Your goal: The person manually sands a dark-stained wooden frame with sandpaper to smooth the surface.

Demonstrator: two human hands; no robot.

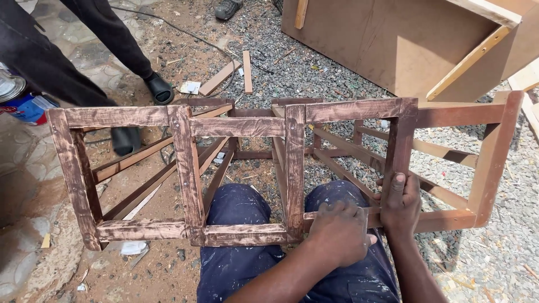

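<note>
My left hand (339,233) presses flat, fingers curled, on the low rail of the wooden frame (241,174) across my lap; my right hand (400,197) grips its upright, steadying it. At eleven o'clock stands a paint tin (25,104); at one, a board (404,42).

The wooden frame (238,126) is streaky dark brown stain over reddish wood; the trousers (236,207) are navy, flecked with pale paint.

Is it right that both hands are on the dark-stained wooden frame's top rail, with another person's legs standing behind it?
Not quite. The head view shows the left hand and right hand on the wooden frame's bottom rail, nearest the person. The other person's legs do stand behind.
</note>
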